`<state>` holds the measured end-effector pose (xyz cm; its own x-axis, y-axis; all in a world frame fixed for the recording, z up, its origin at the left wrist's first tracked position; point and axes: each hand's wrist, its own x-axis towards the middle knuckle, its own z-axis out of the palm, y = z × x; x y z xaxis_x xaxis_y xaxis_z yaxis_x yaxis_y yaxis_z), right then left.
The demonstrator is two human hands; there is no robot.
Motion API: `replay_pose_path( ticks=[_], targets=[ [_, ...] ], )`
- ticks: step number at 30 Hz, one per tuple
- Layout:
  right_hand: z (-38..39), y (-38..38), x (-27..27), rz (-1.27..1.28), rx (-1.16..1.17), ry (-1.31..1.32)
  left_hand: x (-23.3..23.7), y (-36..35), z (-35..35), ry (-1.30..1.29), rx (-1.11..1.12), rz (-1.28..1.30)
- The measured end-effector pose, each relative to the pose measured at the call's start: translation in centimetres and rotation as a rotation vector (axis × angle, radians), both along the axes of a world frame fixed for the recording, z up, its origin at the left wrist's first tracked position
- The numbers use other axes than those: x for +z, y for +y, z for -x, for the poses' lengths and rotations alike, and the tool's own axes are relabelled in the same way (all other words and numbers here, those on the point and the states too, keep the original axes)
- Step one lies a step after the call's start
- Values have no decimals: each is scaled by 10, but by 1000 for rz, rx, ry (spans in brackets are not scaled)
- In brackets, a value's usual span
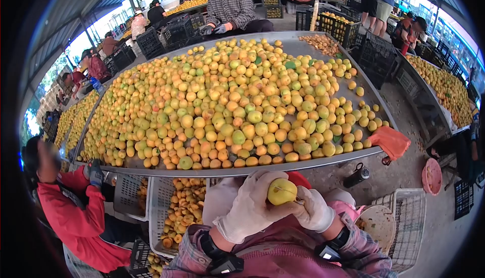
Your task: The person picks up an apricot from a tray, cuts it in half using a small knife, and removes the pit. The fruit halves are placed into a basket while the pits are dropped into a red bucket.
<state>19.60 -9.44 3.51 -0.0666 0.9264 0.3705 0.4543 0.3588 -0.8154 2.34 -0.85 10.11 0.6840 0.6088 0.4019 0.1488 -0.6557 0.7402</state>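
Fruit (pixel 282 192), round and yellow-green, sits in the left hand (pixel 252 204), just this side of the surface (pixel 283 170). The left grip, in a white glove, is closed round it, pinching it between thumb and fingers. The right hand (pixel 315 211), also gloved, is just beside it with fingers curled; whether that grip pinches anything, I cannot tell. Beyond the hands, a broad pile (pixel 222 106) of yellow and orange rounds spreads over the surface, with an orange bag (pixel 391 141) at its near right corner. A white crate (pixel 159 204) with orange halves (pixel 184 210) is at the left, near a person in a red jacket (pixel 83 212).
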Motion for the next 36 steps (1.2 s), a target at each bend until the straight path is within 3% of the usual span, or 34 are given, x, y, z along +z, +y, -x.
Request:
replay_pose_path(
  ticks=[3, 5, 8, 9, 11, 15, 17, 19, 22, 24, 26, 28, 30, 34, 36],
  targets=[
    [7, 0, -14, -69, -24, 42, -3, -3, 1, 95, 11, 49],
    [14, -1, -20, -64, -48, 68, -31, -12, -5, -292, -9, 504],
    [16, -2, -8, -75, -54, 64, -27, -16, -3, -237, 11, 605],
    [15, -2, -3, -88, -41, 39, -19, -15, -1, -236, 10, 606],
    [13, -2, 0, -78, -72, 0, 8, -5, 3, 124, 92, -40],
    [18, 0, -13, -64, -162, -62, 0, -1, -2, 156, 106, -8],
    [22, 1, -11, -60, -186, -111, -12, -4, -5, -48, 163, 216],
    [26, -1, -6, -50, -211, -163, -22, -5, -9, -69, 205, 272],
    [27, 1, 0, 28, -264, -110, -35, -2, -11, -66, 234, 344],
    [26, 6, -5, 3, -191, 203, -37, -1, -11, -31, 212, 368],
    [21, 10, -8, -29, -120, 180, -36, 0, -10, 11, 93, 465],
    [19, 10, -15, -63, -50, 160, -44, -3, -9, 37, 119, 399],
    [20, 10, -22, 246, 144, 621, -47, -5, -9, 59, 153, 330],
    [21, 7, -15, 168, 132, 425, -54, -7, -10, 91, 200, 313],
    [18, 3, 13, 426, 146, 484, -56, -8, -9, 89, 192, 350]
  ],
)
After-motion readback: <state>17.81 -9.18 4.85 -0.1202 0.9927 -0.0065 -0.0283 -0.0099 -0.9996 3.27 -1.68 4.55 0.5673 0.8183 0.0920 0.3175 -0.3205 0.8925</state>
